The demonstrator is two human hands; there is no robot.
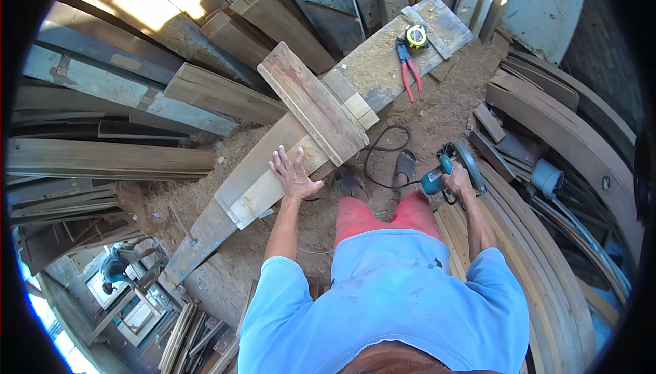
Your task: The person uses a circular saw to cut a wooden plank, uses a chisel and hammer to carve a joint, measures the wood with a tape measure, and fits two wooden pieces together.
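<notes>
My left hand [295,176] lies with spread fingers on a pale wooden board [254,199], which rests along a long work plank [205,227]. Just beyond the fingers, a wider reddish-brown board [311,104] lies across the plank at an angle. On the right, my right hand [458,180] is wrapped round the handle of a teal circular saw [436,174], held apart from the boards, above the stacked timber. Its black cord [367,162] loops over the ground by my feet. Pliers with red handles [410,73] and a yellow-black tape measure [415,35] sit at the plank's far end.
Planks [109,155] lean and lie in stacks to the left and at the back. Long timbers [526,258] are piled close on my right, near a blue-grey container [547,177]. Sawdust covers the ground [437,121]. Another person [117,268] bends over frames at the far lower left.
</notes>
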